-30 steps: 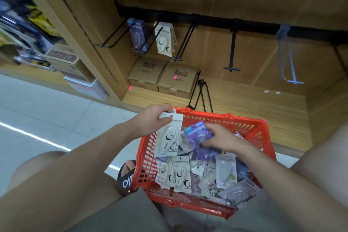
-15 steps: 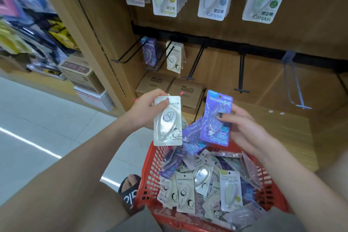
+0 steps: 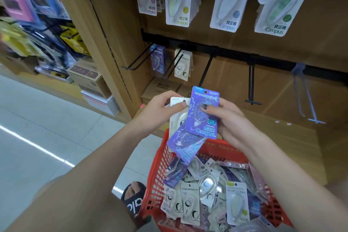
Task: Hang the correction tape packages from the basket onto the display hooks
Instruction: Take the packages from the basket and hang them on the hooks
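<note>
The left hand (image 3: 160,113) grips a white package (image 3: 178,117) at its top edge, thumb curled over the front and fingers behind. The right hand (image 3: 226,118) pinches a purple package (image 3: 204,113) upright, thumb on the blister face and fingers curled behind the card; its hang hole is at the top, above the thumb. The purple package overlaps the right edge of the white package, so the two grips stand just beside each other. A second purple package (image 3: 185,144) hangs tilted directly below both grips, its upper end hidden behind the held cards; which hand carries it cannot be told. Below the hands, the red basket (image 3: 158,171) holds a loose pile of packages (image 3: 207,194), white, purple and clear. Beyond the grips, a black rail (image 3: 235,55) on the wooden panel carries the hooks: up and left of the left hand, one hook (image 3: 174,67) bears a white package, with a purple one hanging just left of it. Up and right of the right hand, an empty hook (image 3: 251,84) projects forward. Higher above both hands hang rows of Campus cards (image 3: 227,0).
</note>
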{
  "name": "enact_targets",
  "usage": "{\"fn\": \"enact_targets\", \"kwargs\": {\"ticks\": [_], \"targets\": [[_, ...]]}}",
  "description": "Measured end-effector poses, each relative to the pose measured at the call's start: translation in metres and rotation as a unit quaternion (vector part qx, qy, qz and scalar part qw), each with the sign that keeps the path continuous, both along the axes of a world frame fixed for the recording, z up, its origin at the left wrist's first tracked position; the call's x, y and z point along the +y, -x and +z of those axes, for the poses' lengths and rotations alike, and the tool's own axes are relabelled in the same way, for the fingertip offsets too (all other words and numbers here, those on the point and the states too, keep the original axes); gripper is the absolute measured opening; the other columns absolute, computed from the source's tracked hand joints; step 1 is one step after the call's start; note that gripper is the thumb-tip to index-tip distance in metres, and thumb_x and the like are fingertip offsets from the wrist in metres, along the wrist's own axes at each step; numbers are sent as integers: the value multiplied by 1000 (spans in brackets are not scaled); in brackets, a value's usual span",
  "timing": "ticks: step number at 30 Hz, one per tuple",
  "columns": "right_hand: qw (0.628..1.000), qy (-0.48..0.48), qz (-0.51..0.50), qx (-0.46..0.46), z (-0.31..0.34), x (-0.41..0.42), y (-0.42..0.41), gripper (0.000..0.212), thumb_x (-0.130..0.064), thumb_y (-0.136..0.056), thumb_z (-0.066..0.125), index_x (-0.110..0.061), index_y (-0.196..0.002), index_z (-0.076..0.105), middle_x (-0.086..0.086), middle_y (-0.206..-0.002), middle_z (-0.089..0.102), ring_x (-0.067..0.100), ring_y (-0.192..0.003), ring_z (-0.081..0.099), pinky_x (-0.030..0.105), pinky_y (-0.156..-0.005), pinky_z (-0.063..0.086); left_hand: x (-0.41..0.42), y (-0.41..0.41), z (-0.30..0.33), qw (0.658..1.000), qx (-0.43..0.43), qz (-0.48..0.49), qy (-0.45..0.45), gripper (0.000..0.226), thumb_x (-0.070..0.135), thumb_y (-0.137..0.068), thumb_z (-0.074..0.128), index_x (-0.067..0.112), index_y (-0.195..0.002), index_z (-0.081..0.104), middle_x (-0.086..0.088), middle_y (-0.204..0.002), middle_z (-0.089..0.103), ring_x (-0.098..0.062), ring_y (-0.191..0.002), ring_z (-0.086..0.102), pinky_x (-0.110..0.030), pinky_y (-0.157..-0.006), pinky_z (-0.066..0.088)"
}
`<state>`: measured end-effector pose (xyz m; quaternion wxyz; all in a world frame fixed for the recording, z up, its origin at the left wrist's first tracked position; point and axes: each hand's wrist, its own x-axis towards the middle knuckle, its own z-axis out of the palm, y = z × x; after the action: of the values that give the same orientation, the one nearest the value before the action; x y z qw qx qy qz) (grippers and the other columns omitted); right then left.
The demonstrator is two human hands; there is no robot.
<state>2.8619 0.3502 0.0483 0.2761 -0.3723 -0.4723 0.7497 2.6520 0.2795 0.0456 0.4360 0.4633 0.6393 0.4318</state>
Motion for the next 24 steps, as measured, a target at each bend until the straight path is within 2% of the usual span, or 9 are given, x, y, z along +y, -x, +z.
{"fn": "enact_targets", "kwargs": {"ticks": [5,8,11,13,16,18,21,24], "targets": [[997,28,-72,24,-7,-3,14,26,-4,-99,65,-3,-125,66,17,-119,77,28,-102,77,44,-85,65,-3,0,5,995,-85,51,14,19,43,-104,60,31,-91,69,-5,-103,78,-26,-99,77,-36,-77,53],[994,38,-98,38,-7,-6,24,26,-7,-98,67,-2,-124,66,17,-116,77,27,-98,78,41,-77,66,-7,-6,8,987,-148,33,63,22,52,-97,66,31,-103,69,-2,-107,79,-21,-99,78,-34,-77,58],[993,36,-101,50,-2,-4,29,28,-9,-98,68,0,-125,66,18,-114,78,31,-101,78,44,-82,65,-11,-3,14,980,-181,-9,86,54,47,-79,83,22,-121,61,-2,-113,79,-25,-102,78,-33,-79,64],[993,34,-102,49,1,-1,32,29,-10,-98,68,1,-125,65,18,-114,78,33,-102,77,49,-88,64,-14,2,17,979,-181,-38,88,58,33,-77,88,21,-124,57,-2,-115,79,-26,-104,77,-33,-79,64],[992,31,-112,51,4,0,36,31,-10,-97,71,0,-126,64,16,-112,78,30,-100,78,45,-81,65,-19,3,19,981,-158,-67,85,68,15,-73,89,18,-130,52,-5,-119,77,-27,-108,76,-40,-88,63],[991,29,-117,57,6,-1,40,35,-11,-96,72,-1,-128,62,15,-111,78,29,-100,78,43,-79,65,-22,3,17,982,-152,-76,76,70,8,-71,89,15,-129,50,-6,-118,76,-26,-109,75,-38,-88,63],[989,32,-131,61,9,-2,46,35,-12,-97,72,-6,-130,61,17,-120,75,32,-106,76,49,-89,64,-23,4,14,987,-139,-48,68,66,6,-68,87,16,-123,51,-3,-111,78,-25,-103,77,-37,-83,63],[988,-11,-144,61,13,-3,52,29,-6,-98,68,-7,-126,61,16,-121,74,34,-110,73,54,-99,56,-23,14,14,990,-119,-10,76,66,10,-64,86,18,-121,53,0,-105,79,-24,-98,78,-36,-78,63]]}}
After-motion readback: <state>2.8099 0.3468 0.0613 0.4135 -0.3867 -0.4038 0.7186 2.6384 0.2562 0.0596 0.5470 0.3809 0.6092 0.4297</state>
